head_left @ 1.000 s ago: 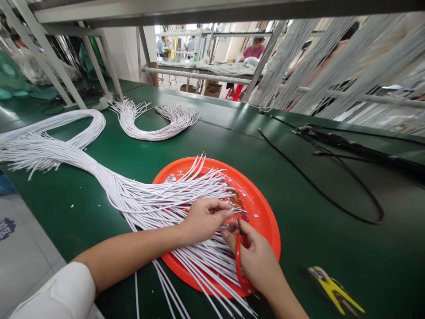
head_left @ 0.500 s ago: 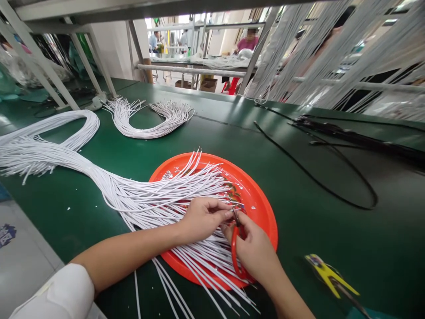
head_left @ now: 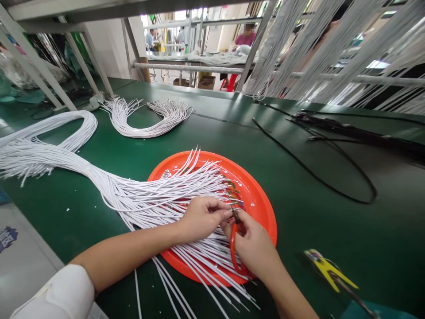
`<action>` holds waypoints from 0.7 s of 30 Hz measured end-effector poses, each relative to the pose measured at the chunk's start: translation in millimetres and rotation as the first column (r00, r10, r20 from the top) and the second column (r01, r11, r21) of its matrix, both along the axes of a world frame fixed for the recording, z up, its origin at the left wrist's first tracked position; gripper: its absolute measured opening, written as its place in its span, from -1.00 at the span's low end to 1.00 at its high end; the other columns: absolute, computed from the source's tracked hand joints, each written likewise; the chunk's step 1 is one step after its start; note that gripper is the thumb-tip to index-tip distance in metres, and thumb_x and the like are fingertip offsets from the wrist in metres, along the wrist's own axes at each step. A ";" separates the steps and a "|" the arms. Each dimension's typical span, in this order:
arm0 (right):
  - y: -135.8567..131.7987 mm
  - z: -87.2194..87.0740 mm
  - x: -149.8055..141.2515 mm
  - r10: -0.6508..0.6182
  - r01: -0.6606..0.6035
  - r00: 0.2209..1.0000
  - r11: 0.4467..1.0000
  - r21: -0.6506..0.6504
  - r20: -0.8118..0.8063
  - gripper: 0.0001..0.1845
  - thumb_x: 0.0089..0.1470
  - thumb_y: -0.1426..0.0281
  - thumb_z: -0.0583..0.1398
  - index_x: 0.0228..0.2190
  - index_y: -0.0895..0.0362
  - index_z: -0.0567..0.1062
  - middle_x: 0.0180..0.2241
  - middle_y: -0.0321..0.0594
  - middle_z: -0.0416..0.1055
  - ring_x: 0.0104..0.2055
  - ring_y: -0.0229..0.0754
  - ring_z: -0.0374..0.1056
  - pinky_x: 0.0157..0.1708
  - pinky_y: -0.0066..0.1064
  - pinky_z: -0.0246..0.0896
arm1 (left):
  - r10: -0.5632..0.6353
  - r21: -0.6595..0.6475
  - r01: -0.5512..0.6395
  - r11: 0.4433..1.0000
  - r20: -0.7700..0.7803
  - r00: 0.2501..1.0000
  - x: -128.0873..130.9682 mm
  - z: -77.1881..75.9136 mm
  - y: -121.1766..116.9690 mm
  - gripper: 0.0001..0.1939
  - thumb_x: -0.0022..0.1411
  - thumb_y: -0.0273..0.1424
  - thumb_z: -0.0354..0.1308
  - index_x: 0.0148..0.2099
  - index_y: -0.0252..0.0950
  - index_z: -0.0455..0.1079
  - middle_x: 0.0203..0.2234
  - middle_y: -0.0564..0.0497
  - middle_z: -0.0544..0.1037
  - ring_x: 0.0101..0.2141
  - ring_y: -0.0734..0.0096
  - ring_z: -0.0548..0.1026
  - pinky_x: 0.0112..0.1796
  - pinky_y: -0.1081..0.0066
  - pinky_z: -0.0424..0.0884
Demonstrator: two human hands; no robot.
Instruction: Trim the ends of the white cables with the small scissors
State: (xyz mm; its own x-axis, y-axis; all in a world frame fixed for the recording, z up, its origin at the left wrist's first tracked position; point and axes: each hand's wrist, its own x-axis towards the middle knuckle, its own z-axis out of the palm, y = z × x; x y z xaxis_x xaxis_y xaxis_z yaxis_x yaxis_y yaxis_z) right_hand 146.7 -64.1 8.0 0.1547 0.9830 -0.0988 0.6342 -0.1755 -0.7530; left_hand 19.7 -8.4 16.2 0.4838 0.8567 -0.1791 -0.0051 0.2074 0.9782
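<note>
A thick bundle of white cables [head_left: 133, 190] runs from the left and fans out over a round red tray [head_left: 262, 208]. Above the tray, my left hand [head_left: 204, 218] is closed, pinching the end of a white cable between thumb and fingers. My right hand [head_left: 254, 241] is wrapped round a pair of red-handled scissors [head_left: 233, 250]. Their dark blades point up and away, at the cable end by my left fingertips. Small silvery scraps [head_left: 166, 173] lie on the tray's far left side. My fingers partly hide the blades and the cable tip.
A curved bundle of white cables [head_left: 142, 130] lies at the back of the green table [head_left: 212, 128]. Black cables [head_left: 348, 128] stretch along the right, with a yellow-handled tool [head_left: 327, 268] nearer me. White strands [head_left: 282, 57] hang from the rack behind. A person [head_left: 245, 37] sits in the background.
The view has shifted very slightly. Both hands keep nearly the same place, the scissors still at the cable end.
</note>
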 end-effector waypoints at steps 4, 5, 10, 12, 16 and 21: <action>0.3 0.1 -0.1 -0.014 0.014 1.000 1.000 -0.027 0.016 -0.84 -0.09 0.25 0.10 -0.46 0.08 0.34 -0.70 -0.40 0.28 -0.59 -0.20 0.29 -0.56 -0.43 0.16 | -0.021 -0.027 0.022 0.999 0.019 1.000 -0.6 2.7 0.0 -0.90 -0.01 -0.48 0.15 -0.43 -0.43 0.44 -0.61 0.03 0.48 -0.55 0.54 0.41 -0.45 0.51 0.36; 0.7 -0.5 0.3 -0.011 0.012 1.000 0.999 -0.032 0.010 -0.84 -0.09 0.25 0.09 -0.46 0.08 0.34 -0.69 -0.40 0.28 -0.59 -0.21 0.28 -0.54 -0.43 0.16 | -0.031 -0.033 0.031 0.999 0.025 0.999 -0.8 2.7 0.0 -0.90 -0.01 -0.47 0.15 -0.44 -0.43 0.43 -0.62 0.04 0.47 -0.56 0.54 0.41 -0.45 0.51 0.36; 2.5 -3.5 2.8 0.042 -0.044 0.995 0.999 -0.018 -0.092 -0.84 -0.07 0.28 0.08 -0.42 0.10 0.35 -0.61 -0.36 0.34 -0.59 -0.24 0.26 -0.49 -0.40 0.19 | -0.013 -0.087 0.020 0.996 0.087 0.996 -0.5 0.7 0.7 -0.84 -0.04 -0.40 0.20 -0.43 -0.43 0.42 -0.57 0.01 0.49 -0.50 0.50 0.44 -0.40 0.47 0.38; 1.6 -2.0 1.9 0.042 -0.043 0.993 0.999 -0.011 -0.112 -0.86 -0.09 0.30 0.10 -0.43 0.10 0.35 -0.60 -0.36 0.34 -0.55 -0.22 0.29 -0.47 -0.40 0.20 | 0.025 -0.111 -0.014 0.994 0.103 0.994 -0.3 1.8 1.5 -0.83 -0.05 -0.38 0.22 -0.42 -0.43 0.41 -0.54 0.00 0.49 -0.49 0.49 0.44 -0.39 0.46 0.37; -1.5 2.2 -2.2 -0.098 0.113 0.982 0.990 0.082 -0.161 -0.86 -0.08 0.28 0.14 -0.46 0.09 0.33 -0.59 -0.36 0.32 -0.53 -0.23 0.30 -0.50 -0.43 0.21 | 0.077 -0.082 -0.075 0.994 0.024 0.997 -1.0 6.2 3.7 -0.86 -0.04 -0.40 0.20 -0.43 -0.41 0.40 -0.61 0.07 0.43 -0.56 0.58 0.35 -0.44 0.51 0.30; -0.3 -1.7 -4.8 -0.226 0.353 0.902 0.876 0.328 -0.367 -0.76 -0.09 0.29 0.22 -0.32 0.08 0.36 -0.38 -0.25 0.40 -0.40 -0.25 0.34 -0.40 -0.42 0.28 | 0.010 -0.006 -0.010 1.000 -0.014 1.000 -2.7 3.1 4.5 -0.84 -0.01 -0.39 0.15 -0.41 -0.42 0.41 -0.63 0.09 0.38 -0.58 0.61 0.28 -0.48 0.53 0.22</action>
